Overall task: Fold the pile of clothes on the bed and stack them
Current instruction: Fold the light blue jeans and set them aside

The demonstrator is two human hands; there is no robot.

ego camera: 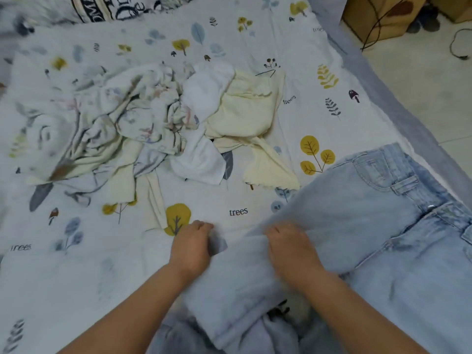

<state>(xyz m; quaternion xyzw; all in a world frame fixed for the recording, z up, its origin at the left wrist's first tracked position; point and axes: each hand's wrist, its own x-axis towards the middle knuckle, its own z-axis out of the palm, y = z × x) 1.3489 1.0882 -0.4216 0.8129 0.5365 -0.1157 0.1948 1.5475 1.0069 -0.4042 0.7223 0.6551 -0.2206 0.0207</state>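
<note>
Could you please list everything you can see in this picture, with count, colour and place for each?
jeans: one pair, light blue, near right of the bed, gripped by both hands
pile of clothes: one heap, white, cream and floral, middle of the bed
bedsheet: one, white with tree and leaf print, covering the bed
pillow: one, black and white lettering, top edge
cardboard boxes: brown, floor at top right
cable: one, dark, on the floor
left hand: gripping the jeans' edge
right hand: gripping the jeans

Pale-blue jeans (370,200); cream top (245,111); tree-print sheet (255,42).
</note>
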